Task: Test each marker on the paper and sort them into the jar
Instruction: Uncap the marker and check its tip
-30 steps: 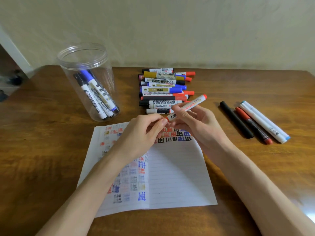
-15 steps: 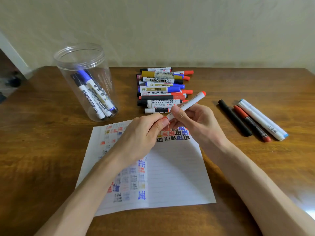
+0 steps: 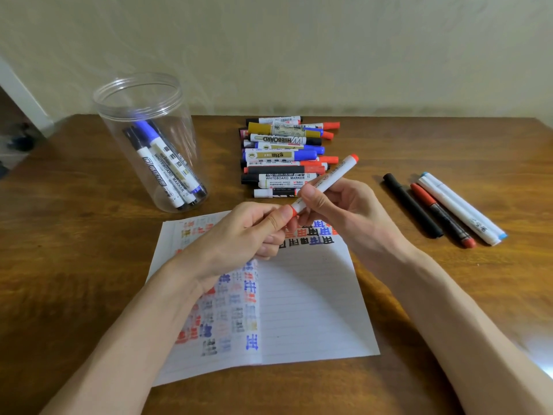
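Bare table (image 3: 74,250) lies open left of the paper (image 3: 311,298) and between jar (image 3: 176,124) and marker pile (image 3: 284,154). 4 loose markers (image 3: 435,206) block the right. Left hand (image 3: 248,232) and right hand (image 3: 341,211), gripping 1 marker (image 3: 335,174), crowd the paper's far edge.

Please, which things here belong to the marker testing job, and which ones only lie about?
Belong to the job: red marker, held by left hand and right hand; paper with test marks; jar holding markers; pile of markers behind the paper; probably the four pens set apart at the right.
Only lying about: dark blurred objects on the floor, far left.
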The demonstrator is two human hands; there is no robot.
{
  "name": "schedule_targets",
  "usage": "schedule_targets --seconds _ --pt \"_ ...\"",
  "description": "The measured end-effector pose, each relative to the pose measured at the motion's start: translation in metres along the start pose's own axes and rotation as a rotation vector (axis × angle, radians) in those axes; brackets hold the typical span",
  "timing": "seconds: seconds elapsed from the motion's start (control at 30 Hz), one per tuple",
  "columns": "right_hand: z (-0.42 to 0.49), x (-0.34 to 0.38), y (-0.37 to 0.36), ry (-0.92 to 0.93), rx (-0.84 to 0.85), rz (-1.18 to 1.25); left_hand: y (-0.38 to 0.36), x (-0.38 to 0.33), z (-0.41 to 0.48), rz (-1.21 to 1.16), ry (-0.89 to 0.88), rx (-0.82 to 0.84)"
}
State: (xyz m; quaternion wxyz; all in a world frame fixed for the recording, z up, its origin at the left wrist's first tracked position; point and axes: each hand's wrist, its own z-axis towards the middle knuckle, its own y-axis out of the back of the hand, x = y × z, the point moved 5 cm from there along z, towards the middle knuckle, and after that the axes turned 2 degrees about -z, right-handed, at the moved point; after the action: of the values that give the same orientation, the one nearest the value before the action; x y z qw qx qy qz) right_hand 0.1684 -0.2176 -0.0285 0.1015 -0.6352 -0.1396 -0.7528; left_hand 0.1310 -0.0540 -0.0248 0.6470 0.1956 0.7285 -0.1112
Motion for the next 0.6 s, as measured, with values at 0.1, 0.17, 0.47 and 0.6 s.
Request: schedule_targets --seconds 0.1,0.17,0.47,0.6 --pt "0.001 -0.004 -0.004 -0.014 -0.024 0.047 0.004 0.007 0.002 0.037 -0.028 -0.073" --pt "0.001 -0.009 -0.006 -0.037 -0.068 0.076 0.007 0.008 0.003 0.221 -0.136 -0.183" --pt "0.000 -0.016 -0.002 -0.059 -0.196 0.115 0.001 0.004 0.003 0.718 -0.290 -0.328" --pt "0.001 -0.015 0.003 -0.074 -0.169 0.118 0.004 0.006 0.007 0.544 -0.241 -0.234"
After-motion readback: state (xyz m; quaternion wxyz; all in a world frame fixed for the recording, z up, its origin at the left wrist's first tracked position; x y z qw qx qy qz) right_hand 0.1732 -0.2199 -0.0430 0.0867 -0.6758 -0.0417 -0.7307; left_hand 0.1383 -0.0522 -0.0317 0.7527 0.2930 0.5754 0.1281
